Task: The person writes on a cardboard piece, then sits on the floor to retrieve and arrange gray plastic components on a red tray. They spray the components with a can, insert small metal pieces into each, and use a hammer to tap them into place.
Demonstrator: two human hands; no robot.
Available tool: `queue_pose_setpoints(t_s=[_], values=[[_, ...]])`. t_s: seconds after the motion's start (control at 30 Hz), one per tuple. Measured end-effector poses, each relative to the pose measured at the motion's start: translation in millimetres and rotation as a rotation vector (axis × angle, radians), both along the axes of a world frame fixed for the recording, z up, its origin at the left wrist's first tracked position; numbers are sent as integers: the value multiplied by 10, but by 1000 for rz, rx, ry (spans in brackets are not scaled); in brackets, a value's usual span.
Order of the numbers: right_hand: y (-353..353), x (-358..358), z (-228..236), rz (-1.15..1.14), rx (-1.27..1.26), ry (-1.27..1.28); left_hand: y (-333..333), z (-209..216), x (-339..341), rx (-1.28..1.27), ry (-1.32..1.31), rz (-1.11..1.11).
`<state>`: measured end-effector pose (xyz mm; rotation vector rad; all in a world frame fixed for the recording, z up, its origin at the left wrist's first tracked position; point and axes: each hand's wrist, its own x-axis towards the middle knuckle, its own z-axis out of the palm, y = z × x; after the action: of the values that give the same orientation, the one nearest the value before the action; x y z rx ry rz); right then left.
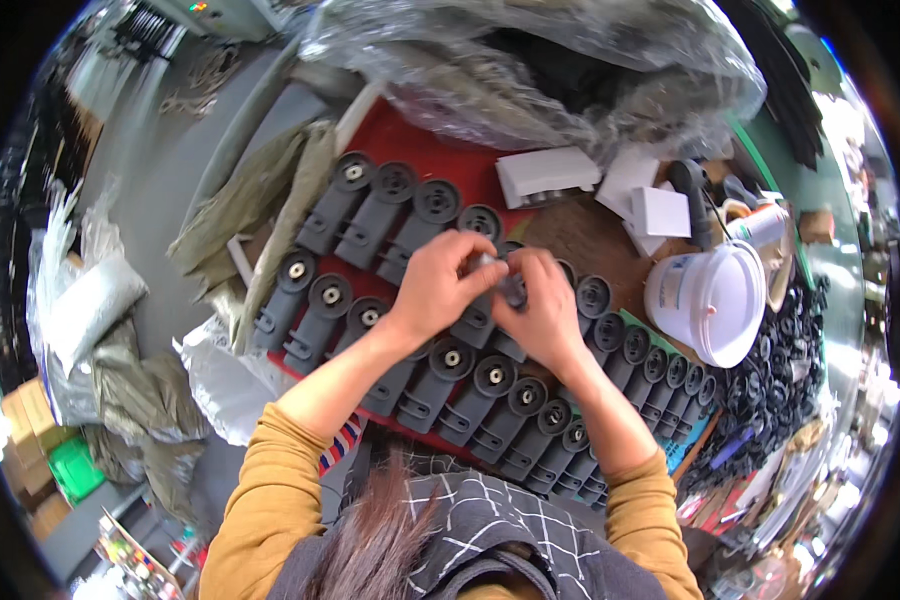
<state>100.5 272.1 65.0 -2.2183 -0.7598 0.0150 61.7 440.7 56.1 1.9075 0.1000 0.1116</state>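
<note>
My left hand (438, 285) and my right hand (543, 308) meet over the middle of a work table. Fingertips of both hands pinch a small dark grey piece (513, 290), mostly covered by the fingers, so its exact kind does not show. Beneath and around them lie two slanting rows of dark grey plastic housings (375, 235), each with a round end and a straight body. Several in the nearer row, such as one housing (452, 358) below my left wrist, show a pale metal centre in the round end. My fingers hide part of the farther row.
The housings rest on a red surface (450, 155). To the right stand a white bucket (685, 300), small white boxes (660, 212) and a heap of black plastic parts (770, 380). Clear plastic sheeting (650, 75) bulges along the back; crumpled bags (140, 390) lie at left.
</note>
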Motion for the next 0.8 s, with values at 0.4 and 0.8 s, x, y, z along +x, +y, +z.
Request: queue_pose_setpoints(t_s=[0.4,0.8], values=[[1194,-916,362,189,160,936,1761,-123,-901,-902,-89,689],[2000,-1003,556,373,-184,527,2578,-300,-1396,-1017,189,578]])
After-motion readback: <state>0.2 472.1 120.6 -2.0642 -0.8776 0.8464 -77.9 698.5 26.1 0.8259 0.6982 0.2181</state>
